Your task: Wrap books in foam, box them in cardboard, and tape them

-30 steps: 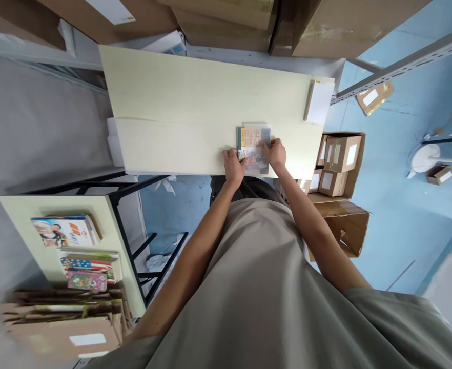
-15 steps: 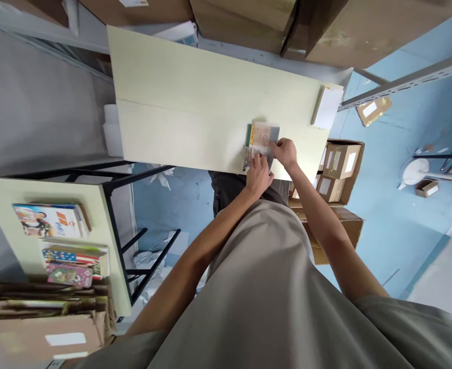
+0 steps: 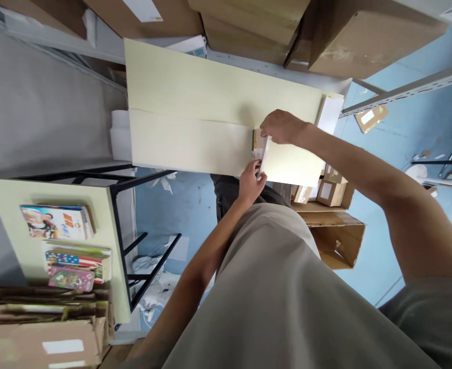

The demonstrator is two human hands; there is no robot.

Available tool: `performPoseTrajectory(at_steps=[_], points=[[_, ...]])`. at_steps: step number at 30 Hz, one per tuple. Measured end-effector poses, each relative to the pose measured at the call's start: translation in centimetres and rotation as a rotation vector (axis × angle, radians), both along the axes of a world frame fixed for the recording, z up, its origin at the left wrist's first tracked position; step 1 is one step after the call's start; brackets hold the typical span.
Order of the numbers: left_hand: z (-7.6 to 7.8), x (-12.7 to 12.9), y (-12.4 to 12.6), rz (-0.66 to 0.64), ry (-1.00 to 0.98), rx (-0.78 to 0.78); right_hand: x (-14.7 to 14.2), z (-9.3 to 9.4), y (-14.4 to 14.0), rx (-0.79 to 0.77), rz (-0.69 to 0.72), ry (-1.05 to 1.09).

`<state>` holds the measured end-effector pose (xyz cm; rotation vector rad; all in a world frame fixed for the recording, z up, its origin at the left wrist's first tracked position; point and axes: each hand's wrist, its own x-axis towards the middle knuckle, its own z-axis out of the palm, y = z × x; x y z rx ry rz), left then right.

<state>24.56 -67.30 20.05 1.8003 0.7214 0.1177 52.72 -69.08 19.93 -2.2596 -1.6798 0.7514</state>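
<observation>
A small book [image 3: 259, 143] with a green and pinkish cover is held tilted up over the near right part of a pale yellow table [image 3: 180, 92]. Its pale edge faces right and upward. My left hand [image 3: 251, 182] grips the near end, thumb on the right side and fingers on the cover. My right hand [image 3: 282, 127] is closed on the far end, its fingertips partly hidden behind the hand. Beyond my right forearm, a white flat stack or box [image 3: 331, 111] lies at the table's right end.
Large cardboard boxes [image 3: 249, 23] line the shelf behind the table. To my left, a second table [image 3: 6, 205] bears magazines [image 3: 55, 222], books [image 3: 76, 261] and folded cardboard [image 3: 29, 328]. Open cartons [image 3: 337, 246] stand at lower right, near a metal shelf post [image 3: 406, 89].
The book has turned from lying cover-up to tilted on its edge. My right hand has moved from its right side to its far end, with the elbow swung outward.
</observation>
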Motion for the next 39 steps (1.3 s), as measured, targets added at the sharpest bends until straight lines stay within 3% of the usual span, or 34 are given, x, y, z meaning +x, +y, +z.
performPoseTrajectory(at_steps=[4,9,16,19,22,26,29,33,36,39], points=[[-0.4,-2.3,1.4,0.112,-0.019,-0.111,1.8,0.9,1.8,-0.154,0.160,0.117],[-1.5,-4.0,3.2,0.226,0.050,-0.185,1.8,1.7,3.6,-0.199,0.110,0.249],[-4.8,-4.7,5.5,0.429,0.207,-0.195,-2.5,-1.4,7.2,-0.229,-0.061,0.246],[-5.8,-4.4,6.9,0.418,0.363,-0.157,-5.2,-2.5,8.8,-0.310,-0.133,0.147],[-5.6,-4.0,7.9,0.357,0.486,-0.018,-7.7,-2.6,10.2,-0.368,-0.215,0.070],[-4.2,-4.0,9.3,0.019,0.607,0.189,-9.8,-2.0,11.0,-0.364,-0.313,0.047],[-3.6,-3.9,11.3,-0.144,0.648,0.270,-10.2,-1.6,9.8,-0.265,-0.417,0.097],[-3.9,-2.5,13.8,-0.055,0.441,0.232,-11.1,-1.2,4.7,-0.020,-0.774,0.204],[-4.2,-0.6,14.2,0.019,0.378,0.149,-13.0,-0.9,0.6,-0.121,-1.040,0.364],[-4.2,1.1,13.9,0.070,0.388,0.099,-14.7,-0.8,-1.0,-0.204,-1.059,0.544]])
